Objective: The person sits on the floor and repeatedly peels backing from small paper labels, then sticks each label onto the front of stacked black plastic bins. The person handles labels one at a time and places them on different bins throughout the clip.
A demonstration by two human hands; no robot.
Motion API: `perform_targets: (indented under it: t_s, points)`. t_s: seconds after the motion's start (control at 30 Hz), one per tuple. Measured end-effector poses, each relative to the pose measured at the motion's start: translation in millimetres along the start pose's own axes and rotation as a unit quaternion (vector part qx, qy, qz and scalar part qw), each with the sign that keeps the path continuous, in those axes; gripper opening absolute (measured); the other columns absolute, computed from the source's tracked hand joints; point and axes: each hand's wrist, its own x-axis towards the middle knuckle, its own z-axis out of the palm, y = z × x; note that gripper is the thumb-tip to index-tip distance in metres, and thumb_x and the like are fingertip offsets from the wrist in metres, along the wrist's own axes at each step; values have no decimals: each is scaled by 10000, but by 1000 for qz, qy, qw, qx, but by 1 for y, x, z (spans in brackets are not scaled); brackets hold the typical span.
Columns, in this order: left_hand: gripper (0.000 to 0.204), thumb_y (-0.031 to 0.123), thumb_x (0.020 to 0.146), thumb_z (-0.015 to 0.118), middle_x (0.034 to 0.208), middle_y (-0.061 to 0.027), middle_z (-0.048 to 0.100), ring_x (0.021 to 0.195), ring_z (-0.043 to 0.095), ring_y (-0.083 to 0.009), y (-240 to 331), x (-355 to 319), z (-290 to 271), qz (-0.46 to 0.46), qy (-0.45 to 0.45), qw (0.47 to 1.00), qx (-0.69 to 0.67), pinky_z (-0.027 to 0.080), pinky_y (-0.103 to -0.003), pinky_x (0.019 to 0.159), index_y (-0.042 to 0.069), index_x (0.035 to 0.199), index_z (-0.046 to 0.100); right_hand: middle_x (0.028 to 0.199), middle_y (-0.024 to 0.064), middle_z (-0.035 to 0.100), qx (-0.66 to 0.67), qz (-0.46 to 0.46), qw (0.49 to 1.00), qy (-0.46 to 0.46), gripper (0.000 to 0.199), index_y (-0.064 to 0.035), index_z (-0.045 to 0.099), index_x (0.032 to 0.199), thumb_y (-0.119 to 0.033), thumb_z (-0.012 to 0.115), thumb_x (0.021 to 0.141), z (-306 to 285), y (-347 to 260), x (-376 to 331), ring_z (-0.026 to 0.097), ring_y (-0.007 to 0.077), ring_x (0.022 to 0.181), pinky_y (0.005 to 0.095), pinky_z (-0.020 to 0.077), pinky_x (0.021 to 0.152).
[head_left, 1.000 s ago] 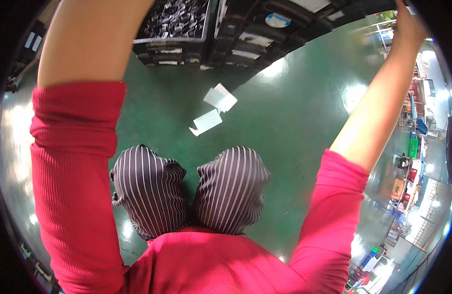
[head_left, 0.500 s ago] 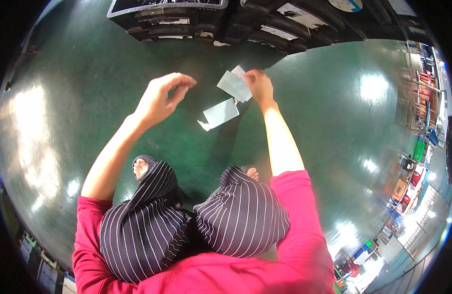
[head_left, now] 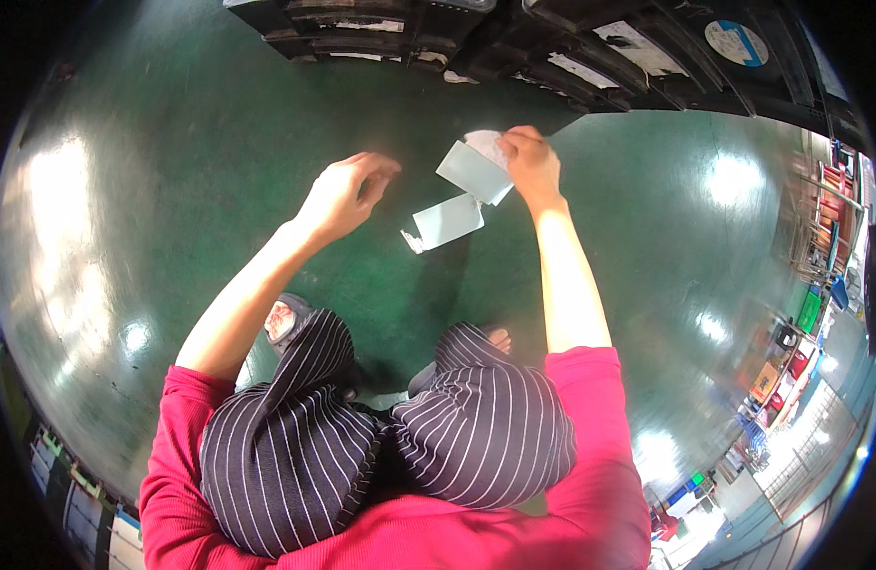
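My right hand point(head_left: 535, 169) is closed in a pinch at the edge of a thin white sheet of paper point(head_left: 487, 144). The sheet curves up behind a pale grey-green rectangular piece point(head_left: 472, 175) that looks like stiff paper or card. A second pale rectangle point(head_left: 447, 222) lies nearer me on the green floor, its corner meeting the first. A torn, crumpled scrap point(head_left: 412, 242) sticks out at its left end. My left hand point(head_left: 348, 197) hovers left of the pieces, holding nothing, fingers bent and apart from the thumb, slightly blurred.
Black plastic crates point(head_left: 362, 38) with torn labels stand along the far side, one bearing a round white-and-blue sticker point(head_left: 737, 44). My striped knees point(head_left: 295, 465) and feet are close in front of me. Shelving with coloured items point(head_left: 780, 375) lines the far right.
The view has shifted, with the crates and pieces now further right in it. More of the white sheet shows, bent up at my right fingers. My left fingers have drawn slightly closer together.
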Motion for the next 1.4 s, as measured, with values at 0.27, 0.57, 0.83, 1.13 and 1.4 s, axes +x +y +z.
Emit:
perform_targets:
  t_s: [0.27,0.57,0.83,1.13,1.4]
  points:
    - [403,4,670,732,1046,-73,653,1028,611,-272,67,16,-3,277,185,929,162,450,-390,959,81,1054,636,936,149,675,408,149,891,-130,513,-15,499,1280,-209,692,847,-94,-100,-10,655,180,778,313,512,680]
    - [283,-46,805,636,984,-89,674,818,666,-204,89,17,-29,169,263,950,-22,534,-287,704,88,1049,686,741,29,630,471,119,870,-80,266,-25,640,870,-288,682,878,-143,-168,-43,569,81,637,239,457,609]
    - [437,-30,720,671,1003,-42,670,784,634,-193,91,15,-37,259,331,886,198,534,-290,630,155,1115,679,815,22,654,581,166,794,-73,217,-23,657,919,-231,689,869,-137,-195,-44,592,84,675,217,453,649]
    - [324,4,760,689,983,-54,677,790,642,-179,95,11,-37,269,292,909,125,516,-273,684,109,1066,685,797,32,661,542,149,826,-50,173,-11,662,923,-171,676,859,-136,-188,-44,612,92,680,224,470,652]
    - [144,64,869,663,931,-57,692,881,639,-116,114,-1,-45,-12,124,925,-360,507,-251,819,5,998,683,827,80,691,491,107,863,-55,184,45,673,961,-107,642,864,-147,-200,-51,660,122,728,238,516,687]
